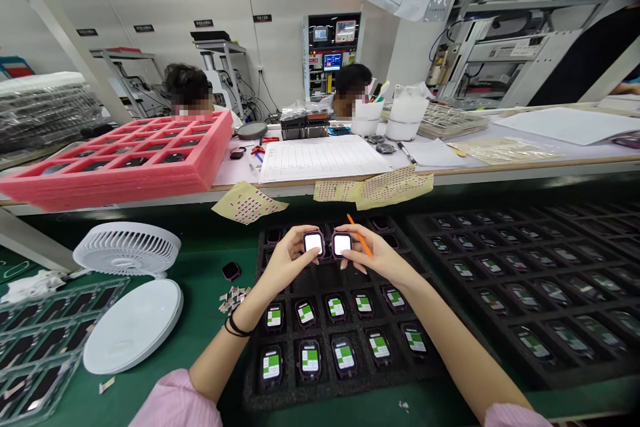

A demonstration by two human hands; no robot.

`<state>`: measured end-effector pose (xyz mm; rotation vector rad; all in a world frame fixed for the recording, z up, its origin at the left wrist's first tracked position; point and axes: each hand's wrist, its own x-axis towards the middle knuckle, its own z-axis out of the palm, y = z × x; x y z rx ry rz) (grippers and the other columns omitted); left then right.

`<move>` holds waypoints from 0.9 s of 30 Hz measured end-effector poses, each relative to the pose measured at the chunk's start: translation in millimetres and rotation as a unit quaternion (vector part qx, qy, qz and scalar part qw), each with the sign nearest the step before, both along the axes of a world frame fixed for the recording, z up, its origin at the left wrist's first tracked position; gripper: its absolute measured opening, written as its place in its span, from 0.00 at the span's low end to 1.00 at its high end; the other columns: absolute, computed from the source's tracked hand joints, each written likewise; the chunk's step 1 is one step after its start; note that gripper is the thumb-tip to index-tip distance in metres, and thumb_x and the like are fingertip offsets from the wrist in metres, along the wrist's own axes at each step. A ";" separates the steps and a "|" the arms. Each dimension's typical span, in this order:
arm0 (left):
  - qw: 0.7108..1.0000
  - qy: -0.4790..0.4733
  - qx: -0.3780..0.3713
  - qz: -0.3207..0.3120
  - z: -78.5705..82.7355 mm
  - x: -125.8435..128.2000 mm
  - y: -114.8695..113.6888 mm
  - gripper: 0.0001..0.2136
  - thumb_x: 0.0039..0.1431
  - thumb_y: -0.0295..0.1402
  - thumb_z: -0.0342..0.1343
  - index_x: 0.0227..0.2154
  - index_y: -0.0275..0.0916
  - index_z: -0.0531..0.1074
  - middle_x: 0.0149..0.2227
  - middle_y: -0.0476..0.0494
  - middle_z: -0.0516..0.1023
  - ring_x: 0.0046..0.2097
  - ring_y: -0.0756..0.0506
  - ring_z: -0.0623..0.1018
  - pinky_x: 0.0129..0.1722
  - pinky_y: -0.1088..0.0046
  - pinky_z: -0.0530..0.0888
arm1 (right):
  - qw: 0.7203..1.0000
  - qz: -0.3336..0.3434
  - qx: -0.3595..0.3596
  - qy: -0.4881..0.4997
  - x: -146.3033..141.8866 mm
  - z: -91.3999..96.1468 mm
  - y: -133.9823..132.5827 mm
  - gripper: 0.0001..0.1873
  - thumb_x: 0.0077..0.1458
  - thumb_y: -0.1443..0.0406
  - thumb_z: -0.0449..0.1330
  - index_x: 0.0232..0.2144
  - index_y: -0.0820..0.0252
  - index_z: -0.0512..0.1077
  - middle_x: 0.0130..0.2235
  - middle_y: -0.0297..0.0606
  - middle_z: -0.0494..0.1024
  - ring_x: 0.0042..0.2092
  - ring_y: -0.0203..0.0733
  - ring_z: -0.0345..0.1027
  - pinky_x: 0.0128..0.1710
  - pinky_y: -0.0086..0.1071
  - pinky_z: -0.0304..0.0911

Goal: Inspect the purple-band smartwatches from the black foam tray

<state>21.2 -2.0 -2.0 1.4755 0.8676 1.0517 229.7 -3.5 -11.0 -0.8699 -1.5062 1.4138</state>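
Observation:
My left hand [296,250] grips a smartwatch body [314,242] with a blank white lit screen, its thumb on the lower edge of the glass. A second smartwatch body [343,244], also lit white, is held in my right hand [373,250]. An orange pen-like stick [361,236] is tucked in the right hand's fingers. The two watches are side by side above a black foam tray [295,395]. In the tray's nearer rows lie several watches with green and white screens, such as one watch [310,359]; farther ones look dark.
A white fan [133,327] stands left, near a loose watch [231,271] and small scraps [233,298]. More foam trays [500,287] fill the right. A pink foam tray [200,170] and paper sheet [320,157] lie on the raised shelf; yellow sticker sheets [395,187] hang over its edge. Two people sit beyond.

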 end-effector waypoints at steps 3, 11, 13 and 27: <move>1.000 0.003 -0.018 0.016 2.6 0.9 -0.6 0.17 0.52 0.41 0.60 0.41 0.36 0.69 0.36 0.44 0.73 0.31 0.51 0.73 0.26 0.77 0.71 | 1.000 -0.025 -0.010 0.001 0.4 -0.3 -0.4 0.19 0.52 0.59 0.62 0.45 0.58 0.67 0.37 0.37 0.72 0.24 0.34 0.71 0.15 0.24 0.53; 0.999 0.012 -0.036 0.033 8.7 1.9 -3.4 0.17 0.54 0.47 0.57 0.34 0.36 0.72 0.25 0.49 0.72 0.22 0.52 0.70 0.17 0.79 0.64 | 0.996 -0.083 -0.017 -0.005 -1.6 1.8 -1.5 0.15 0.52 0.54 0.61 0.38 0.59 0.72 0.23 0.29 0.69 0.17 0.32 0.65 0.13 0.24 0.49; 0.999 0.021 -0.032 0.034 8.4 1.5 -3.4 0.17 0.54 0.47 0.56 0.34 0.35 0.72 0.25 0.49 0.72 0.21 0.53 0.70 0.16 0.80 0.62 | 0.996 -0.088 -0.018 -0.008 -2.3 3.0 -2.1 0.16 0.52 0.54 0.61 0.37 0.59 0.72 0.24 0.30 0.70 0.17 0.31 0.64 0.13 0.25 0.48; 1.000 0.021 -0.001 -0.002 3.3 -1.3 -0.6 0.17 0.56 0.42 0.56 0.44 0.37 0.68 0.42 0.42 0.73 0.28 0.53 0.74 0.21 0.81 0.66 | 0.998 -0.060 -0.009 -0.001 0.9 0.9 0.2 0.20 0.50 0.57 0.63 0.44 0.59 0.68 0.34 0.36 0.73 0.22 0.33 0.69 0.14 0.24 0.51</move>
